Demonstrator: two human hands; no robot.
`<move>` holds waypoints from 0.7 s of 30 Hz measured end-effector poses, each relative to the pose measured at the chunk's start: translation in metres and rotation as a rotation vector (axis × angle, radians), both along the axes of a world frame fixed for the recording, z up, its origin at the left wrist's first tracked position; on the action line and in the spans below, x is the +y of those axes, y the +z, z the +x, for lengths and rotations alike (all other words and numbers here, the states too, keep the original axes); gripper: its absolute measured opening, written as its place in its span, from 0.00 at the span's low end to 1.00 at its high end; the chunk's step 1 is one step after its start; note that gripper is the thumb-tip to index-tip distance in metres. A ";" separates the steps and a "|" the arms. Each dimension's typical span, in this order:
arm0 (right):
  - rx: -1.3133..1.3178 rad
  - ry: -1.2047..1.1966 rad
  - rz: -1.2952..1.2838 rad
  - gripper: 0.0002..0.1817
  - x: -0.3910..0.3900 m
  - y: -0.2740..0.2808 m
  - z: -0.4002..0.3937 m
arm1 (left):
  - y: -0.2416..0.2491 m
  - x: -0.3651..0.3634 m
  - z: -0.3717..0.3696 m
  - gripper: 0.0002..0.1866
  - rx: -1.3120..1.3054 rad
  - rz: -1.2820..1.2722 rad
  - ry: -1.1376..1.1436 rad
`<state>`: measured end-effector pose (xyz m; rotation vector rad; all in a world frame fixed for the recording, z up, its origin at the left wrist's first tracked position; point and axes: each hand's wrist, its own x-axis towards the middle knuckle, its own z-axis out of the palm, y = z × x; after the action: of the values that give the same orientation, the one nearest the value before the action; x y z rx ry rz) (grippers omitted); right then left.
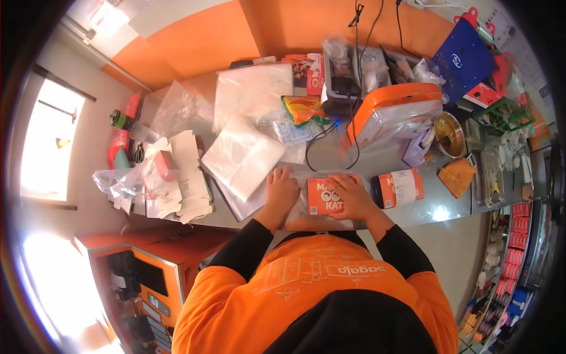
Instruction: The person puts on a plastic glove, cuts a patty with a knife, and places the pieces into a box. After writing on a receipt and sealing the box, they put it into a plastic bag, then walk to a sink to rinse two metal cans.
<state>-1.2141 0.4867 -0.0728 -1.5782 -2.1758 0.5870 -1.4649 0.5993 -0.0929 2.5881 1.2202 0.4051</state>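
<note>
An orange printed box (pixel 318 197) with white lettering lies flat at the front of the metal table, clear plastic film (pixel 302 180) showing around it. Over the box's right side, my right hand (pixel 352 198) grips it, fingers spanning the top. My left hand (pixel 283 192) is closed just left of the box, beside the film; what its fingers hold, if anything, is hidden. A second orange box (pixel 386 192) with a white label (pixel 405 187) sits to the right of my right hand.
Stacked clear plastic bags (pixel 242 156) lie left of my hands, beside flattened cartons (pixel 191 174). A yellow-green packet (pixel 303 110) and a dark cable (pixel 308 154) are behind. Farther right stand an orange-lidded machine (pixel 395 97), a metal bowl (pixel 449 134) and an orange cloth (pixel 457 177).
</note>
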 end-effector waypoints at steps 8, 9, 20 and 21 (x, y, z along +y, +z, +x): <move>-0.022 -0.164 0.046 0.42 0.004 0.009 -0.007 | 0.011 -0.025 0.002 0.06 -0.499 -0.427 0.175; -0.035 -0.180 0.036 0.40 0.005 0.009 -0.007 | 0.012 -0.032 -0.002 0.06 -0.468 -0.481 0.186; -0.094 -0.283 0.201 0.29 0.004 -0.013 -0.024 | -0.015 -0.050 -0.024 0.19 0.110 -0.611 -0.015; -0.097 -0.278 0.191 0.28 0.004 -0.014 -0.024 | -0.012 -0.050 -0.026 0.20 0.142 -0.759 -0.071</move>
<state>-1.2384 0.4907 -0.0872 -1.7914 -1.9620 0.2145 -1.4909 0.5498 -0.1052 2.0048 1.0456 -0.2312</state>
